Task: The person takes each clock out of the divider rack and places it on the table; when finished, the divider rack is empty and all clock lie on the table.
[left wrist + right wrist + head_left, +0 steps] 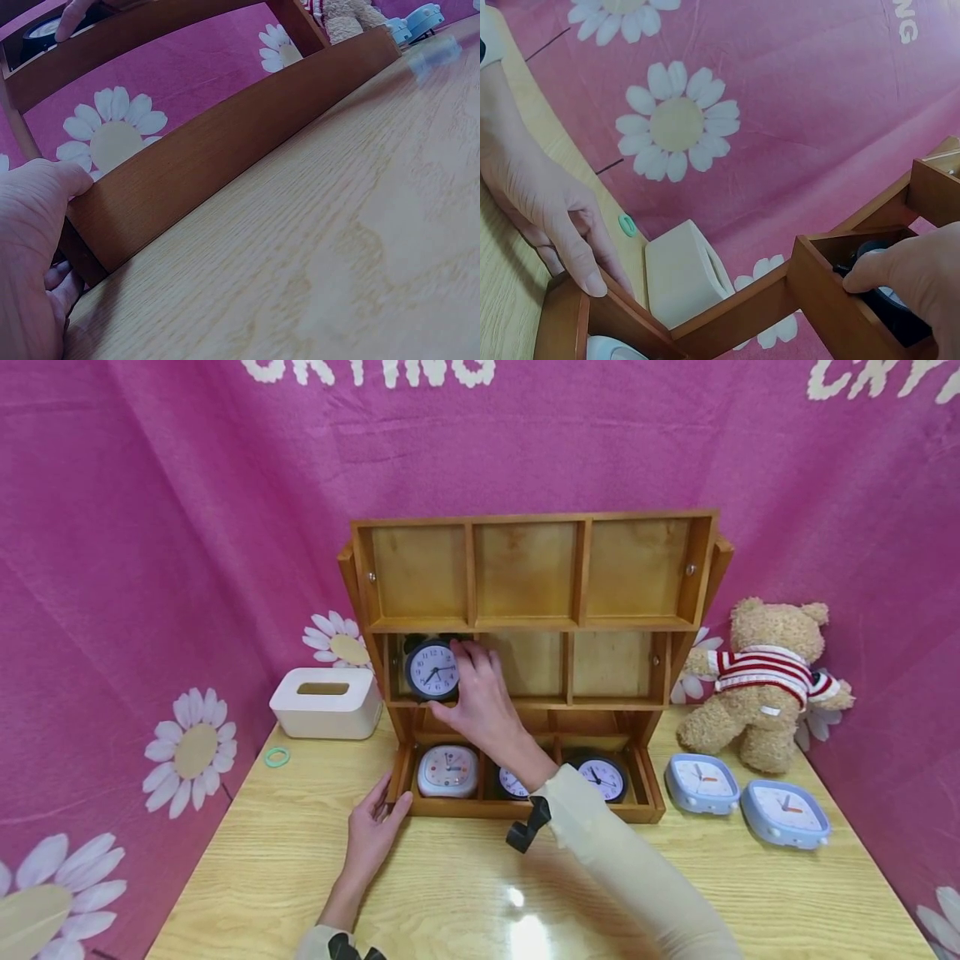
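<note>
A three-tier wooden display shelf (pixel 532 626) stands on the table. My right hand (pixel 483 697) grips a round black alarm clock (pixel 429 670) by its right side, in the left compartment of the middle tier. In the right wrist view, the thumb (pixel 866 271) lies over the clock's edge. My left hand (pixel 371 831) holds the front left corner of the bottom tier, its thumb (pixel 69 178) against the front board (pixel 225 150). The bottom tier holds a white alarm clock (pixel 448 774) and two round black clocks; my right forearm partly hides the middle one (pixel 512 785).
Two light-blue alarm clocks (pixel 701 785) lie right of the shelf, below a teddy bear (pixel 772 677) in a striped sweater. A white tissue box (pixel 322 714) and a green ring (pixel 277 757) are on the left. Behind hangs a pink flowered cloth (pixel 225 568).
</note>
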Tool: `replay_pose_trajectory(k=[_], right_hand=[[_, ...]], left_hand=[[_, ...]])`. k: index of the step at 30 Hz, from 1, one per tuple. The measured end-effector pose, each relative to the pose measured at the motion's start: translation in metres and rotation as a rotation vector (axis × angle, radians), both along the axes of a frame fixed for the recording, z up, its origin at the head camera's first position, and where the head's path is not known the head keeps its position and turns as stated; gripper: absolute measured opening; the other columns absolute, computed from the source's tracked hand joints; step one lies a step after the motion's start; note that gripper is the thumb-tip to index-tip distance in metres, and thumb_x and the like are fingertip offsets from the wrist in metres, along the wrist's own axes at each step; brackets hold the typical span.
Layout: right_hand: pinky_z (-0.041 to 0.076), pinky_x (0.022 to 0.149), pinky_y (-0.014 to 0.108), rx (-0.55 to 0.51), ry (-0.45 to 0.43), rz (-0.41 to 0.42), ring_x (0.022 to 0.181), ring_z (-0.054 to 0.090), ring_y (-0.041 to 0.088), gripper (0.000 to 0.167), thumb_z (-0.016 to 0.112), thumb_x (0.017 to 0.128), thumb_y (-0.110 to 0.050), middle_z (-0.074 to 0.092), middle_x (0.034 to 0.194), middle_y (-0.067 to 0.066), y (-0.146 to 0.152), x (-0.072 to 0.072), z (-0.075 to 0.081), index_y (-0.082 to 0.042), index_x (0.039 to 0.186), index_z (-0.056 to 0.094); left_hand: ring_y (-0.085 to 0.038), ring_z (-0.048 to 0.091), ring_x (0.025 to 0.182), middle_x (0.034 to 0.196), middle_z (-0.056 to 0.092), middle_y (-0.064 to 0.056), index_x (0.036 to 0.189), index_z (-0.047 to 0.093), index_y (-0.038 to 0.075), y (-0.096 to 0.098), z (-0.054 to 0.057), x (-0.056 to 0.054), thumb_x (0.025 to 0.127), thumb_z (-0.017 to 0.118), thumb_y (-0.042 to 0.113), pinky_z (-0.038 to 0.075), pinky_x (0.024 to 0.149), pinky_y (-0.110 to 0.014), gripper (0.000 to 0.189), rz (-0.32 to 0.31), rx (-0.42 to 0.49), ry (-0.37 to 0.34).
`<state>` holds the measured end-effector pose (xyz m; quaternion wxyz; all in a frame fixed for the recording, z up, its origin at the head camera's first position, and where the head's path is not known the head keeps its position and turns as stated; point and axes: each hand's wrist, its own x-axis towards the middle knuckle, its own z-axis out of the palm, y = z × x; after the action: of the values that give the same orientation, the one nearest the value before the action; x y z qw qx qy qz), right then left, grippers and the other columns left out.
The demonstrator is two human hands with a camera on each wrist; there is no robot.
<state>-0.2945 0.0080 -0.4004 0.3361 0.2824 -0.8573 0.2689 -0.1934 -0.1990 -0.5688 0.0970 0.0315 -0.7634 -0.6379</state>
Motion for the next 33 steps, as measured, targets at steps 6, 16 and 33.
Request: replay_pose_trajectory(k=[6,16,33], right_hand=[[0.047,0.100,0.047,0.010,0.039,-0.058,0.118,0.054,0.037,0.093,0.099,0.067,-0.038,0.059,0.131,0.024,-0.005,-0.004,-0.002,0.007,0.136,0.056],[0.054,0.092,0.042,-0.078,0.038,-0.014,0.112,0.054,0.034,0.089,0.096,0.066,-0.039,0.060,0.126,0.019,-0.005,-0.009,-0.008,0.003,0.133,0.058],[0.055,0.092,0.041,-0.212,0.000,0.120,0.111,0.054,0.028,0.086,0.091,0.067,-0.040,0.056,0.124,0.016,0.011,0.015,0.001,0.002,0.133,0.057]], left_hand=[[-0.034,0.052,0.138,0.150,0.054,-0.023,0.154,0.049,0.000,-0.001,-0.003,-0.001,0.099,0.075,0.017,0.043,0.112,-0.035,0.063,0.005,-0.011,0.012],[-0.032,0.053,0.137,0.151,0.054,-0.022,0.154,0.049,0.000,-0.001,-0.003,-0.001,0.099,0.075,0.018,0.044,0.112,-0.036,0.063,0.004,-0.023,0.011],[-0.033,0.053,0.136,0.151,0.053,-0.024,0.153,0.048,-0.002,0.000,-0.002,-0.002,0.099,0.074,0.014,0.042,0.113,-0.040,0.062,0.008,0.001,0.017]])
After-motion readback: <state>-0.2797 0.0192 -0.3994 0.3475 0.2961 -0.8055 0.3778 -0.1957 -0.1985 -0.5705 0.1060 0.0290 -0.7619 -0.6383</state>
